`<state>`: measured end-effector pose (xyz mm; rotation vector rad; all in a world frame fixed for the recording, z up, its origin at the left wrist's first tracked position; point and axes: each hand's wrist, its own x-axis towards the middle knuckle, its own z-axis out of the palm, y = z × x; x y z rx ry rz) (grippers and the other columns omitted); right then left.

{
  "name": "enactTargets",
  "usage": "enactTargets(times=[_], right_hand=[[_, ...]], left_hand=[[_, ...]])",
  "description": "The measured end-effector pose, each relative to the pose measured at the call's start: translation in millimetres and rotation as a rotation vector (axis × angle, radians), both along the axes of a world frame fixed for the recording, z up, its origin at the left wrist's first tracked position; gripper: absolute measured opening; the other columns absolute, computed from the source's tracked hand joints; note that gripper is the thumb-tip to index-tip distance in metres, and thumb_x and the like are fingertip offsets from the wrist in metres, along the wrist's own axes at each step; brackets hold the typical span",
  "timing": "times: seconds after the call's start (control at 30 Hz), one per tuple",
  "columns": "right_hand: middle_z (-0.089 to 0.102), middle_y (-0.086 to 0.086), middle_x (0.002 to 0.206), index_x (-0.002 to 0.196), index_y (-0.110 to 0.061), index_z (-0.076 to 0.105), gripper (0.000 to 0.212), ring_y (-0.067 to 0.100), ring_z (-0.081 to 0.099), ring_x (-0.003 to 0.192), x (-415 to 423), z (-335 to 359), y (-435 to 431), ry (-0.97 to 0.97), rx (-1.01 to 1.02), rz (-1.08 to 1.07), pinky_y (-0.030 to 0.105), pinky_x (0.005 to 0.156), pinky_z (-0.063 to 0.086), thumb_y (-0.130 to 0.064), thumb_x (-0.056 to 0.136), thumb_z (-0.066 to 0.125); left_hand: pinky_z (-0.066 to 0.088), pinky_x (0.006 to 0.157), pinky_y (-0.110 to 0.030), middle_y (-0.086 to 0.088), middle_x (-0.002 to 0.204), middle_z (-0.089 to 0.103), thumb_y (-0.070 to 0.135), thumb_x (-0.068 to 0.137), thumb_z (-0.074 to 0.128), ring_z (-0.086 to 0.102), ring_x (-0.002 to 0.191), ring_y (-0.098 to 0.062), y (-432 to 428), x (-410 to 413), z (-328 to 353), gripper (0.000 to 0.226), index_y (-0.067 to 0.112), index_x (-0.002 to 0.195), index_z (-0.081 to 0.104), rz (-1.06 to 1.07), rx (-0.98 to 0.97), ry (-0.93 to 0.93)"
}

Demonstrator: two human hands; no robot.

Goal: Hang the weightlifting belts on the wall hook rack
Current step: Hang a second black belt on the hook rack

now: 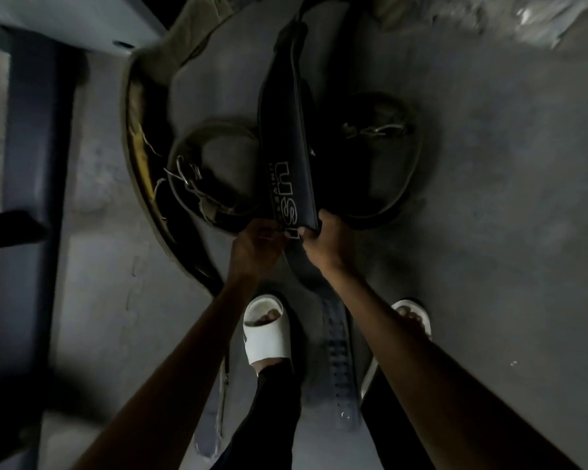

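Gripping one dark belt [283, 137], both arms reached down.
The left hand [257, 247] and right hand [325, 239] clutched its lettered end side by side; the rest stretched away ahead.

Dim grey concrete floor [489, 198], blue bench frame [31, 164]

A long belt [286, 130] runs from the top centre of the frame down to mid-frame, where the left hand [255, 245] and the right hand [326, 239] hold its lower end side by side. It lies over two others on the floor [489, 232]: the left coil [211, 171] and the right coil [387, 164]. A larger belt [140, 157] curves round the left coil, a beam [31, 164] stands further left, and below the hands a strap [336, 351] lies between the left slipper [267, 329] and the right slipper [413, 317].
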<state>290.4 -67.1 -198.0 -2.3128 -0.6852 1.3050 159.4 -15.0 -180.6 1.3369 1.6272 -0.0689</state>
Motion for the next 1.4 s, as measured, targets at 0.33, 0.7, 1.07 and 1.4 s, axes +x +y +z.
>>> enactTargets(times=[0.33, 0.7, 1.07, 1.4], right_hand=[[0.074, 0.007, 0.114, 0.12, -0.014, 0.067, 0.036, 0.026, 0.069, 0.107, 41, 204, 18, 0.053, 0.302, -0.15, 0.043, 0.093, 0.056, -0.021, 0.084, 0.068], [0.075, 0.004, 0.11, 0.116, -0.018, 0.068, 0.029, 0.018, 0.071, 0.102, 109, 610, 23, 0.038, 0.725, -0.264, 0.032, 0.091, 0.056, -0.003, 0.092, 0.068], [0.075, 0.013, 0.102, 0.117, 0.001, 0.07, 0.026, 0.005, 0.071, 0.076, 69, 1003, -69, -0.012, 1.177, -0.162, 0.018, 0.072, 0.056, 0.006, 0.093, 0.063], [0.076, 0.001, 0.085, 0.093, -0.012, 0.074, 0.018, 0.008, 0.072, 0.072, -3, 1275, -155, -0.118, 1.502, -0.102, 0.024, 0.07, 0.057, 0.002, 0.094, 0.063]], left_hand=[[0.054, 0.066, -0.017, 0.004, 0.092, 0.074, 0.035, 0.087, 0.076, 0.073, 0.081, -0.008, 58, 45, 201, 0.029, 0.015, 0.107, 0.071, 0.024, -0.042, -0.348], [0.059, 0.076, -0.022, -0.015, 0.104, 0.075, 0.005, 0.091, 0.07, 0.072, 0.086, -0.012, 91, 111, 596, 0.03, -0.008, 0.117, 0.066, -0.23, 0.168, -0.757], [0.058, 0.075, -0.022, -0.006, 0.095, 0.079, 0.022, 0.09, 0.074, 0.072, 0.081, -0.011, -17, 70, 991, 0.021, 0.009, 0.107, 0.074, -0.237, 0.517, -1.008], [0.06, 0.082, -0.023, -0.005, 0.104, 0.08, 0.026, 0.088, 0.075, 0.076, 0.096, -0.016, -121, -16, 1206, 0.026, 0.01, 0.109, 0.076, -0.422, 0.745, -1.147]])
